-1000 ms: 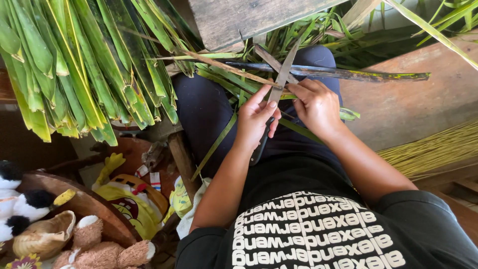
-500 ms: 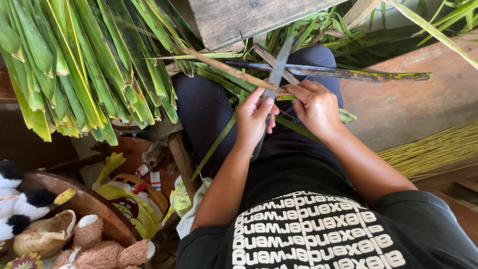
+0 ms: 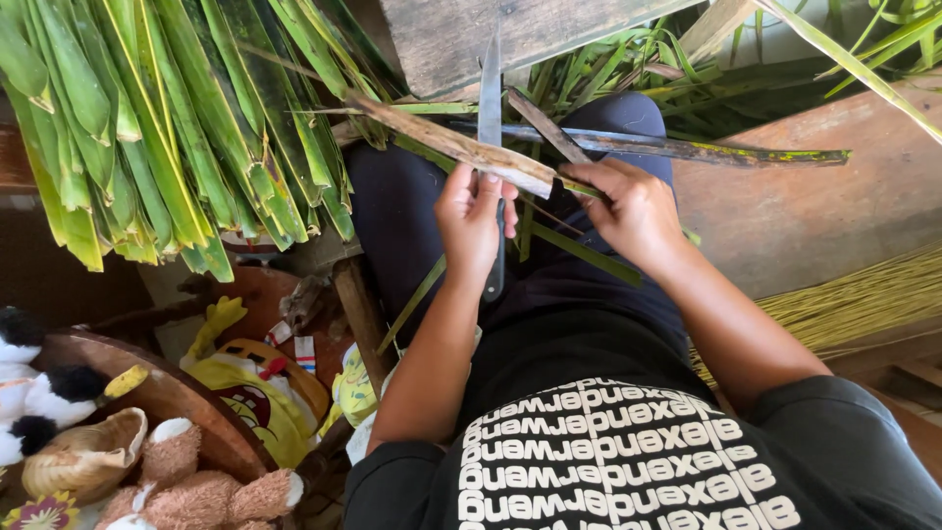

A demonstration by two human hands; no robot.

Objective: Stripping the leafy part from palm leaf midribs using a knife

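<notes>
My left hand [image 3: 469, 224] grips a long knife [image 3: 490, 93] by its dark handle, the grey blade pointing up and away over my lap. My right hand [image 3: 633, 212] pinches the near end of a brown-green palm leaf strip [image 3: 461, 147] that runs up to the left across the blade. A dark dried leaf stalk [image 3: 687, 148] lies across my knees just beyond both hands. Loose green leaf strips [image 3: 579, 250] rest on my dark trousers under the hands.
A big bundle of green palm leaves [image 3: 147, 128] hangs at the upper left. A wooden plank [image 3: 491, 39] lies ahead. A heap of thin yellow leaf ribs [image 3: 854, 294] lies on the brown floor at right. Stuffed toys [image 3: 167, 471] and a small basket [image 3: 83, 461] sit at lower left.
My left hand has slid left along the strip and swung the knife blade from leaning right to nearly straight up. My right hand has stayed on the strip's end.
</notes>
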